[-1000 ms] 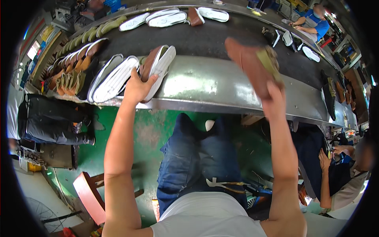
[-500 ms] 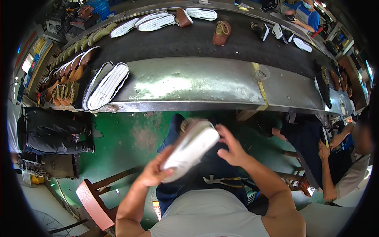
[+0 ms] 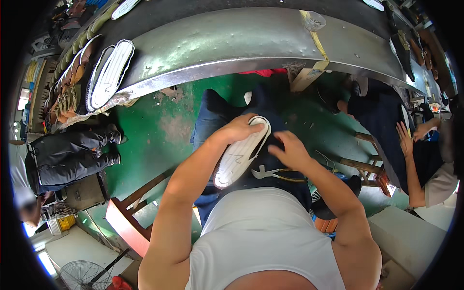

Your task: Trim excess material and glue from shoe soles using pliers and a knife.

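Note:
A shoe (image 3: pixel 239 159) lies sole up over my lap, its white sole facing me and slanting from upper right to lower left. My left hand (image 3: pixel 241 129) is closed around its far end, the thumb pressed onto the sole. To the right of the shoe, apart from it, my right hand (image 3: pixel 293 152) is in the air with bent, parted fingers and nothing between them. Just below that hand, a hammer (image 3: pixel 262 172) with a pale metal head and yellow-black handle rests on my lap. The shoe's upper is mostly hidden beneath the sole.
Ahead runs a metal-edged bench (image 3: pixel 217 43), with white-soled shoes (image 3: pixel 111 72) at its left and a small clear tub (image 3: pixel 315 21) near a yellow strip. A wooden stool (image 3: pixel 123 224) stands left. Co-workers sit at right (image 3: pixel 411 145) and stand at left (image 3: pixel 67 154).
My left hand has moved from the shoe's near end to its far end, and the sole has turned more toward me. My right hand has drawn away from the shoe. The view has tilted down.

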`<act>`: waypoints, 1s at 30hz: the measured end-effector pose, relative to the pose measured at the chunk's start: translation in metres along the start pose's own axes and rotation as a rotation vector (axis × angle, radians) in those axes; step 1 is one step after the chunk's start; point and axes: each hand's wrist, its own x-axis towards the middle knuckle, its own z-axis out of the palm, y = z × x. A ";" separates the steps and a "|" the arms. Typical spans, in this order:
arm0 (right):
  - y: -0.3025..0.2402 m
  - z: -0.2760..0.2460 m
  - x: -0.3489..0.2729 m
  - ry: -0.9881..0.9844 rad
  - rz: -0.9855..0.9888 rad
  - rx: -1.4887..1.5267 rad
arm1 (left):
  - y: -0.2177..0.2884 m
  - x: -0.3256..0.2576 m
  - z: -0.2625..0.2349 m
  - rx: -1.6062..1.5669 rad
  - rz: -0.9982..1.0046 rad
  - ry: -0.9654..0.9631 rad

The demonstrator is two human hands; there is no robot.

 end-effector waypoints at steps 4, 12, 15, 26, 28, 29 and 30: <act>-0.019 -0.048 -0.073 -0.576 0.084 -0.136 | 0.006 -0.033 -0.017 -0.382 -0.006 0.117; -0.014 -0.076 -0.068 -0.611 0.411 0.439 | 0.023 -0.124 -0.013 -0.593 0.474 0.486; -0.069 -0.087 -0.039 -0.603 0.310 0.414 | 0.005 -0.133 -0.013 -0.609 0.534 0.449; -0.133 -0.012 0.023 -0.500 0.344 1.258 | -0.012 -0.154 -0.019 -0.522 0.415 0.518; -0.130 -0.019 0.044 -0.370 0.275 1.311 | -0.014 -0.155 -0.015 -0.483 0.443 0.492; -0.134 -0.031 0.048 -0.325 0.237 1.071 | -0.012 -0.155 -0.015 -0.506 0.427 0.519; -0.130 -0.038 0.047 -0.329 0.186 1.002 | -0.009 -0.156 -0.017 -0.526 0.412 0.544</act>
